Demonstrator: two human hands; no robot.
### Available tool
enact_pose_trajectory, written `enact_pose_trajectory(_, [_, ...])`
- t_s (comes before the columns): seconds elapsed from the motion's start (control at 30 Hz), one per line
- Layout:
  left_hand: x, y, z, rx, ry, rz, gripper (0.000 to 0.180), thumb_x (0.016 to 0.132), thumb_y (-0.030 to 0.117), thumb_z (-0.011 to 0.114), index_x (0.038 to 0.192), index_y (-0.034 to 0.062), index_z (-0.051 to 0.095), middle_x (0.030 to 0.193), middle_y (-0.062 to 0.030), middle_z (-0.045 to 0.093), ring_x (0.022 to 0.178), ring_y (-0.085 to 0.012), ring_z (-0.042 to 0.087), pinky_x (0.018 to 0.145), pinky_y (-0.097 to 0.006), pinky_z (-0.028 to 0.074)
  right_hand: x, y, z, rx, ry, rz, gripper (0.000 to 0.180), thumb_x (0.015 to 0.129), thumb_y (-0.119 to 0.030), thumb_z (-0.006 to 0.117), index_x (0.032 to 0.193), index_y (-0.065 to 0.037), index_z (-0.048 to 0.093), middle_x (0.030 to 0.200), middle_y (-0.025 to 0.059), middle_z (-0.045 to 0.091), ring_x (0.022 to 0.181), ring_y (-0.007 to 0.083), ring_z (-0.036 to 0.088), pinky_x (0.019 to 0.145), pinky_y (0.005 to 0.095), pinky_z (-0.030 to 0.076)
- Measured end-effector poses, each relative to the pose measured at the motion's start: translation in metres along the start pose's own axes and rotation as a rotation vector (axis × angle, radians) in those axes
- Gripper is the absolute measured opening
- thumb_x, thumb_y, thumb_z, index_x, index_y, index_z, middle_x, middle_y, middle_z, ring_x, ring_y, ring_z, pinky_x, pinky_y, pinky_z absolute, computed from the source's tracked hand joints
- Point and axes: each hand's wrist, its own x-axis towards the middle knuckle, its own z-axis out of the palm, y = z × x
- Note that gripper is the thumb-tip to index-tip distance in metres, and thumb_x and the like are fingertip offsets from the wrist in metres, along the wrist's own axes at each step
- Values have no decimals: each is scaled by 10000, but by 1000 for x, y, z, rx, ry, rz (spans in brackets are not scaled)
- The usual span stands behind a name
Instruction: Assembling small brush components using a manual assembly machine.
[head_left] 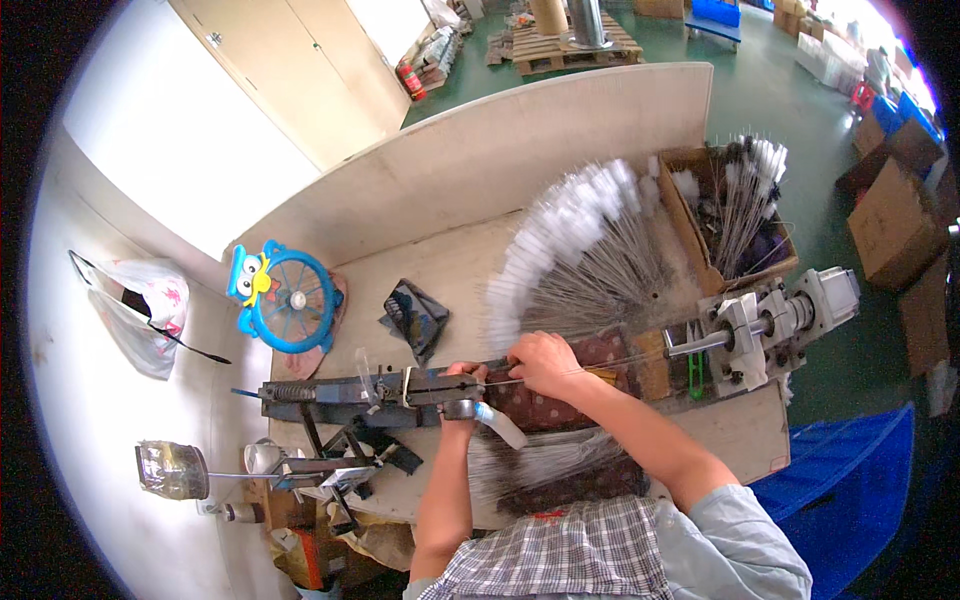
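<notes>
My left hand (463, 384) is closed at the right end of a long dark metal bar fixture (340, 391) lying across the bench; what its fingers pinch is hidden. Just right of it, my right hand (543, 363) is closed on a thin metal wire (508, 381). The wire runs along the fixture's line toward a shiny spindle (700, 343) with a motor mount (790, 325) at the right. Beside my left wrist a white tube-shaped piece (503, 428) points down and right from a round black part (460, 409).
White-bristled wire brushes (575, 235) fan out behind my hands; more fill a cardboard box (685, 215). A bundle of thin wires (560, 458) lies at the bench's front. A blue toy-shaped fan (290, 300), black plastic bag (415, 320) and lever mechanism (335, 465) are leftward. A blue crate (850, 490) stands right.
</notes>
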Motion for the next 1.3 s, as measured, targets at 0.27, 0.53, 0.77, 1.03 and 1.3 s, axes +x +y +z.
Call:
enact_pose_trajectory(0.27, [9, 5, -6, 240, 24, 230, 164, 762, 174, 690, 797, 21, 643, 656, -108, 616, 610, -232, 597, 603, -362, 469, 3, 0, -8, 27, 30, 60, 211, 753, -278, 662, 885, -115, 644, 892, 76, 621, 931, 282, 570, 808, 432, 426])
enact_pose_trajectory(0.53, [-8, 30, -14, 373, -103, 33, 300, 768, 290, 678, 904, 29, 622, 829, -139, 634, 783, -295, 601, 699, -392, 471, 9, -5, 2, -86, -2, -13, 155, 747, -180, 643, 847, -63, 624, 885, 104, 599, 917, 290, 565, 784, 410, 444])
enact_pose_trajectory(0.77, [10, 20, -7, 233, -162, 40, 300, 734, 252, 727, 904, 30, 619, 826, -147, 637, 826, -277, 612, 730, -380, 478, 11, 2, 13, -81, 311, -84, 130, 704, -142, 662, 780, -68, 588, 845, 88, 541, 877, 274, 541, 736, 403, 441])
enact_pose_trajectory(1.03, [23, 33, 2, 37, -23, 7, 220, 669, 155, 743, 793, 2, 645, 700, -143, 641, 642, -264, 625, 629, -335, 496, 13, 6, 11, -85, 335, -16, 120, 699, -139, 665, 776, -84, 591, 842, 77, 539, 871, 260, 543, 716, 397, 433])
enact_pose_trajectory(1.3, [30, 20, -11, 306, -37, 103, 276, 604, 234, 782, 728, 15, 668, 706, -150, 633, 688, -271, 619, 647, -370, 482, -7, -14, -6, -165, 247, -152, 273, 662, -72, 618, 930, -97, 573, 940, 40, 547, 909, 242, 534, 797, 368, 392])
